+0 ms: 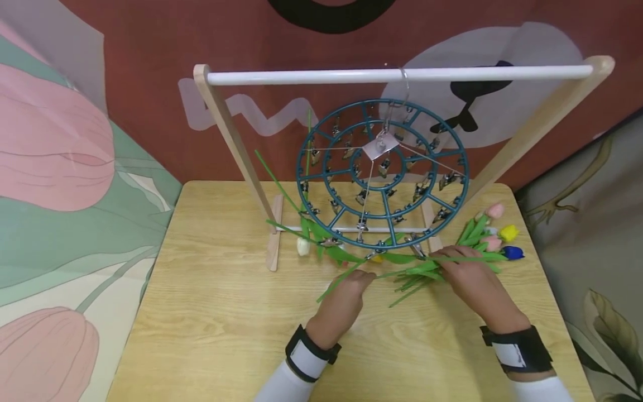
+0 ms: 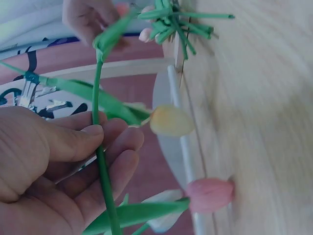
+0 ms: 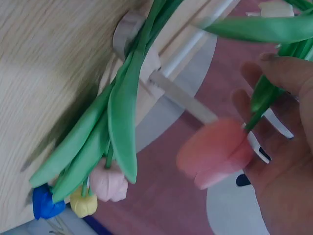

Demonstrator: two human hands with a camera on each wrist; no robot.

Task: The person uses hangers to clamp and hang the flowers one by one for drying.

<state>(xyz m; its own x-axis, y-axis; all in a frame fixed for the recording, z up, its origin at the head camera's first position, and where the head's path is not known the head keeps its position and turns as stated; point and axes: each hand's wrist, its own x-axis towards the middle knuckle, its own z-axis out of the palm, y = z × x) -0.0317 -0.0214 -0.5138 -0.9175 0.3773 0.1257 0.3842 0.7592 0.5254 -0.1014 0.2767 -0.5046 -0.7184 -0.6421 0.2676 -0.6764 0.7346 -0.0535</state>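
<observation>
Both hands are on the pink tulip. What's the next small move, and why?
Probably raise the pink tulip until its stem meets the metal clip on the right side of the round hanger. The left hand pinches the stem and the right hand holds the flower end, so control seems good; that clip looks free, and a yellow tulip already hangs clipped.

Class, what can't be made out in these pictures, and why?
Head: marks on the right wristband, too small.
Head: top of the black shape, cut off by upper edge.
Head: exact number of clips, partly hidden by the ring.
Right wrist: petal edges of the held pink tulip, blurred.
</observation>
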